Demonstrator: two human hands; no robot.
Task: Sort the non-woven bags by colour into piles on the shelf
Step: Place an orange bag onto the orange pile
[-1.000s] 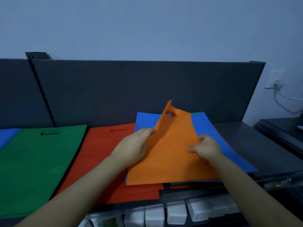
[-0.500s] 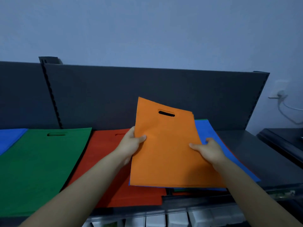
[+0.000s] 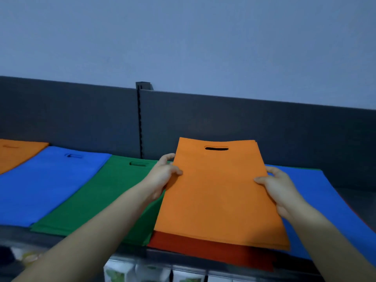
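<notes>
Orange non-woven bag [image 3: 219, 192], likely light, thin and floppy, is held tilted just over the red pile [image 3: 213, 250], left hand [image 3: 162, 177] and right hand [image 3: 279, 189] each pinching a side edge in its upper half; edge grips like these should stop it sagging.

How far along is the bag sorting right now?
Done: orange pile, blue pile, green pile and red pile lie on the shelf. In hand: left hand and right hand hold an orange bag over the red pile. Left: the right-hand stack, blue on top.
</notes>
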